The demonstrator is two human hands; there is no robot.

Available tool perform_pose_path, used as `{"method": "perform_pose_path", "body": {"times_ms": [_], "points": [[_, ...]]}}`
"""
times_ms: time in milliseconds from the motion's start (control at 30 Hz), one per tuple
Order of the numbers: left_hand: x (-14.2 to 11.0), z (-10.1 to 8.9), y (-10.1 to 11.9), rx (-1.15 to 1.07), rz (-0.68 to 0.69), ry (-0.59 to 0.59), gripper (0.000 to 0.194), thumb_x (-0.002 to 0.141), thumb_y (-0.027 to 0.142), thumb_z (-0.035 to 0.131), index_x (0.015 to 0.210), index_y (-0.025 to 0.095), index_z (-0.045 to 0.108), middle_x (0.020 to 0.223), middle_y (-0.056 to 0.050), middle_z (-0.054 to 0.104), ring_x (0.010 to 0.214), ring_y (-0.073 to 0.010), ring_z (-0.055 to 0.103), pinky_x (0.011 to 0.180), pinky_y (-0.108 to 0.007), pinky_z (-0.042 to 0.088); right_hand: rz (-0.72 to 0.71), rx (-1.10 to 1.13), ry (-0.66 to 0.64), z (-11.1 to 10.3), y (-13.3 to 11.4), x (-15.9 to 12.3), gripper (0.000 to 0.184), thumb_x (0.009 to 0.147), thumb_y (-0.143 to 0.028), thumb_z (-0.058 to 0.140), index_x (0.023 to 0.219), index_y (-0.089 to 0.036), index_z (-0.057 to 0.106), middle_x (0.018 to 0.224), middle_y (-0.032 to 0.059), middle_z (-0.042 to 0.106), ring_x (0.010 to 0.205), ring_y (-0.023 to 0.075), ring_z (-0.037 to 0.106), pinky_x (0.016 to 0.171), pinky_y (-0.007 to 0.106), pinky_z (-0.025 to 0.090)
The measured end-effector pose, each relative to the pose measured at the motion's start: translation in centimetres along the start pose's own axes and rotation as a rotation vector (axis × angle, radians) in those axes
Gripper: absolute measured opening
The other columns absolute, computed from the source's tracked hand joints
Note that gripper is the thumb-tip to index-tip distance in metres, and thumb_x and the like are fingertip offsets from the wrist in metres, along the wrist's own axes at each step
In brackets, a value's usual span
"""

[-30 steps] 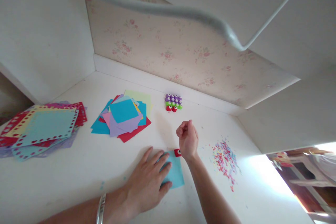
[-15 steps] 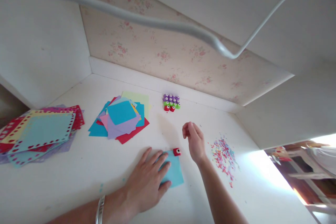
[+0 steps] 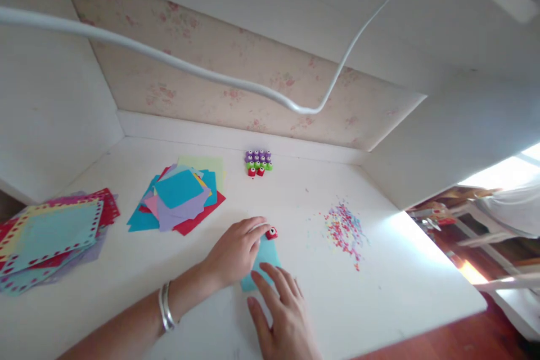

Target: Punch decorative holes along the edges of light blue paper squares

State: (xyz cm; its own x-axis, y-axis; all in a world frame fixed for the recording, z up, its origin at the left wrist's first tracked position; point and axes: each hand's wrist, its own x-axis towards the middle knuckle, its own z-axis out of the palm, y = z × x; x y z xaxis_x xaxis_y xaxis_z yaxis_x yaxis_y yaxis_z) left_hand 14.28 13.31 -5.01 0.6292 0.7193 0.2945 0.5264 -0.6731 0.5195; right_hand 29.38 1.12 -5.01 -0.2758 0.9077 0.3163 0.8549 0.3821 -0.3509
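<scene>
A light blue paper sheet (image 3: 266, 253) lies on the white table, with a small red craft punch (image 3: 272, 233) at its far edge. My left hand (image 3: 234, 252) reaches over the sheet's left side, its fingers bent together and the fingertips at the punch's left side; the thumb is partly hidden. My right hand (image 3: 283, 309) is open, fingers spread, the fingertips over the near right part of the sheet. The middle of the sheet shows between both hands.
Loose coloured papers (image 3: 179, 188) are piled left of centre, and punched sheets with patterned borders (image 3: 63, 230) lie far left. Purple, green and red punches (image 3: 258, 161) stand in rows near the wall. Confetti (image 3: 345, 228) is scattered at right. A white cable (image 3: 202, 70) hangs across the upper view.
My left hand has gone from flat on the paper to bent fingers at the punch. My right hand has come down from beside the punch to the paper's near right part, fingers spreading.
</scene>
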Motion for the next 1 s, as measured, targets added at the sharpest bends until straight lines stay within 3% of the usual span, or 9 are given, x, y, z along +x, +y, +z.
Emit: {"method": "perform_pose_path", "body": {"times_ms": [67,133,267,367,533,800,1000], "points": [[2.2,-0.3,-0.7,0.002,0.143,-0.156,0.058,0.084,0.002,0.043,0.137,0.025,0.053,0.149,-0.004,0.047,0.136,-0.02,0.043,0.113,-0.039,0.035,-0.037,-0.041,-0.042,0.1,-0.9,-0.1,0.034,0.093,-0.027,0.057,0.127,-0.025,0.059,0.131,0.0095,0.062,0.113,0.0313,0.06,0.092,0.05,0.054],[4.1,-0.6,-1.3,-0.005,0.253,-0.273,0.06,0.078,0.0,0.048,0.128,0.029,0.061,0.14,0.002,0.057,0.13,-0.0159,0.05,0.111,-0.031,0.037,-0.033,-0.037,-0.065,-0.1,-0.7,0.1,0.028,0.095,-0.028,0.054,0.122,-0.025,0.062,0.129,0.0059,0.064,0.116,0.0295,0.061,0.099,0.052,0.05],[5.6,-1.1,-1.9,0.03,0.293,-0.362,0.053,0.074,-0.004,0.05,0.112,0.029,0.069,0.119,0.002,0.069,0.108,-0.0161,0.065,0.093,-0.025,0.048,-0.04,0.009,-0.113,-1.1,1.5,0.4,0.023,0.1,-0.025,0.048,0.115,-0.027,0.064,0.127,0.0012,0.067,0.122,0.0243,0.058,0.11,0.053,0.04],[5.0,-1.5,-1.9,0.066,0.228,-0.329,0.038,0.084,0.003,0.05,0.105,0.027,0.069,0.104,-0.001,0.071,0.093,-0.0177,0.067,0.081,-0.026,0.05,-0.057,0.06,-0.133,-1.5,2.9,0.4,0.022,0.1,-0.023,0.047,0.113,-0.026,0.064,0.123,0.0004,0.068,0.123,0.0219,0.057,0.113,0.051,0.035],[2.7,-2.6,-2.1,0.084,0.094,-0.245,0.016,0.093,0.025,0.057,0.103,0.027,0.069,0.099,-0.002,0.068,0.094,-0.019,0.064,0.084,-0.028,0.048,-0.039,0.116,-0.088,-1.4,3.9,0.2,0.02,0.099,-0.021,0.049,0.111,-0.024,0.064,0.11,0.0031,0.071,0.117,0.0198,0.059,0.116,0.05,0.03],[-1.2,-2.4,-3.0,0.061,-0.103,-0.076,0.018,0.089,0.033,0.066,0.105,0.025,0.065,0.104,0.0,0.069,0.097,-0.019,0.064,0.084,-0.03,0.05,0.019,0.043,-0.047,-0.6,4.2,0.6,0.026,0.098,-0.028,0.05,0.119,-0.026,0.066,0.127,0.006,0.064,0.119,0.0239,0.057,0.11,0.051,0.038],[-2.7,-1.4,-3.2,0.027,-0.113,0.003,0.021,0.09,0.032,0.066,0.11,0.025,0.065,0.108,-0.002,0.069,0.103,-0.0197,0.062,0.093,-0.034,0.049,-0.001,0.021,-0.064,-0.5,3.9,0.8,0.025,0.098,-0.031,0.052,0.118,-0.029,0.067,0.127,0.003,0.065,0.124,0.0254,0.054,0.11,0.052,0.038]]}}
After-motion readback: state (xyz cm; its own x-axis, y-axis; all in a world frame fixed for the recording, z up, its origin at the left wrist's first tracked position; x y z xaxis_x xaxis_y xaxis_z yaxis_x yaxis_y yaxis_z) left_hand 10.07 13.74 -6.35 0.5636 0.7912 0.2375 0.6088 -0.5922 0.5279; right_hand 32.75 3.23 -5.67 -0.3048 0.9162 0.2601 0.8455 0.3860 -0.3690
